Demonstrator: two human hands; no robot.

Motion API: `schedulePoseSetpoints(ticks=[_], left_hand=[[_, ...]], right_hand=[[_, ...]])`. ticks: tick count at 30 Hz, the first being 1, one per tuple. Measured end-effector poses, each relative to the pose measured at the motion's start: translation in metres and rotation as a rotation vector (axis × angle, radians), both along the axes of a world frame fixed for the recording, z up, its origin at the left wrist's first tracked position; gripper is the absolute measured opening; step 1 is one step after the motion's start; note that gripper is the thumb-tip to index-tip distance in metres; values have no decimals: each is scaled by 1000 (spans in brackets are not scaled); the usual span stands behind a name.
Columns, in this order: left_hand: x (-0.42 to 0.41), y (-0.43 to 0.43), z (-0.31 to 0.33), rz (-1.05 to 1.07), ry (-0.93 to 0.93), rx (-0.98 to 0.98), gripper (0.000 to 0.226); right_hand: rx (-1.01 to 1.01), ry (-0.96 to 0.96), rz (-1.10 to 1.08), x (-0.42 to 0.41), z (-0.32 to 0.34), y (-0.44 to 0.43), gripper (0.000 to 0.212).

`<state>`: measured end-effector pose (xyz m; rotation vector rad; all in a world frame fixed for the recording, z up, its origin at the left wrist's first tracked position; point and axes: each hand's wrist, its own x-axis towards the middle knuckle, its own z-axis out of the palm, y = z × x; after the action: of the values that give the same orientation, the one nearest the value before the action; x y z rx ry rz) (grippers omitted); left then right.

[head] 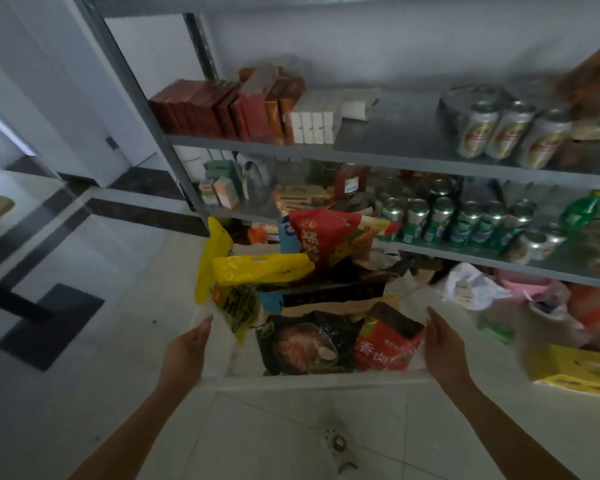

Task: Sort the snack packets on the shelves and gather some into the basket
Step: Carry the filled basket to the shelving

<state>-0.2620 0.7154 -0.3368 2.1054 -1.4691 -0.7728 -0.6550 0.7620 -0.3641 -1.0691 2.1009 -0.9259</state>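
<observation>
Head view: white basket point(309, 378) held low over a tiled floor point(291, 431), in front of the grey metal shelves point(395, 155). Left hand point(187, 344) lies flat on the basket's left wall and right hand point(444, 341) flat on its right wall. Fingers are straight and press inward; neither hand curls round anything.

Basket is piled with snack packets. Yellow packet point(260, 268) is at its left, a red packet point(323, 233) sticks up at its far side, and a dark packet point(302, 344) with a food photo lies at its near edge. Red lettered packet point(385, 348) is at the near right.

Beyond the basket, green cans point(440, 220) stand on a shelf, with red boxes point(205, 109) higher up. Yellow box point(575, 370) sits on the floor right of the basket.
</observation>
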Motion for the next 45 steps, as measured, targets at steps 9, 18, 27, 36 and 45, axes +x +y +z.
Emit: schedulePoseSetpoints(ticks=[9,18,27,36,45], left_hand=[[107,-109,-21,-35,33,48,36],[222,-239,-101,-231,57,65,36],[274,-321,-320,-295,18,-1,36],[266,-375,-594,-313,67,-84,35],[264,-370,-730,-293,53,-72,36]], right_hand=[[53,-12,-33,106,-7,-93,40],[81,-19,-274,239,-96,-146,40],[58,18,-297,293,-309,-221,40],[-9,55,-316,286,-578,-264,40],[-15,76,-327,285,-703,-261,38]])
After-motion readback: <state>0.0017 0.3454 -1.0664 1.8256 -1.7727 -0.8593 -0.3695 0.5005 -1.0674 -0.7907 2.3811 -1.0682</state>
